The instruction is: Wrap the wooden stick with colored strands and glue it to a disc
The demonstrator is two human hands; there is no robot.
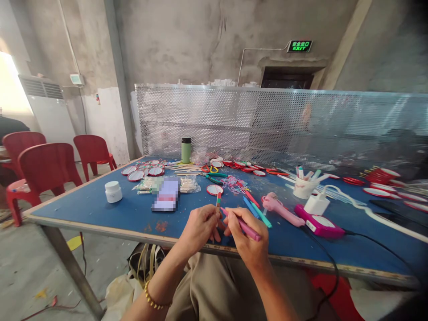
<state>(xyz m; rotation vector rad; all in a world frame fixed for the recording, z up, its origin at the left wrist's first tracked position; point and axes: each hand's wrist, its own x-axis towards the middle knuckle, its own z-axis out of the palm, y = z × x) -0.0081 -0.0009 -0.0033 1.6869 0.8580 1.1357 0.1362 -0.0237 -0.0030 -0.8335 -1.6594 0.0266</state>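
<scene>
My left hand [202, 224] is closed on a small flat wooden stick [218, 200], which stands up from the fingers and shows red and green bands. My right hand [249, 236] grips a pink marker pen [246, 228], its tip close to the stick; whether the two touch, I cannot tell. Just beyond the hands lies a round red-rimmed disc [214, 190]. Right of it rest a red pen [252, 199], a blue marker [250, 207] and a teal marker [261, 215].
A phone [167, 195] lies left, by a white jar [113, 191]. Pliers [214, 179] and a green bottle [186, 150] are farther back. Rightward are a pink glue gun [282, 210], a cup of pens [303, 187] and a magenta box [321, 221] with cords.
</scene>
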